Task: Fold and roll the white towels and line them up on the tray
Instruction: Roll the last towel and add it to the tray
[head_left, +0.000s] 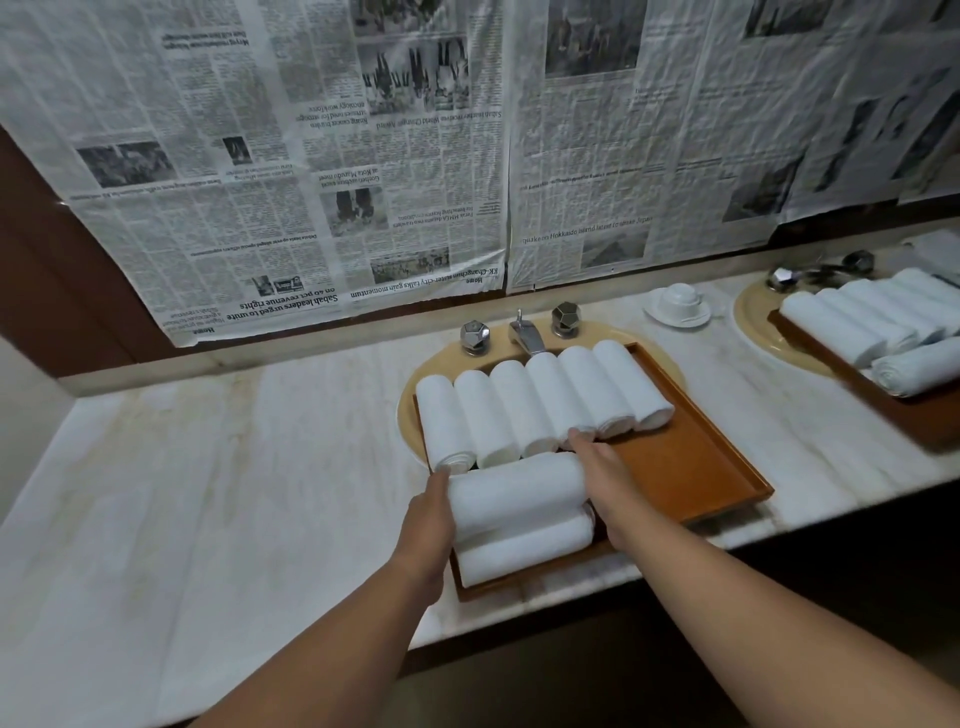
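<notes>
Now the left hand (431, 514) and the right hand (597, 470) press flat, fingers straight, on the two ends of a rolled towel (514, 493) lying across the front of the tray (691, 467). Best to squeeze both ends evenly and set it snug by the other front roll (524, 551), so it won't unroll

Both forearms are bare along their whole visible length, as are the left hand (427, 519) and right hand (603, 467).

Marble counter (208, 467), wooden tray (691, 467), cup (679, 300)
</notes>
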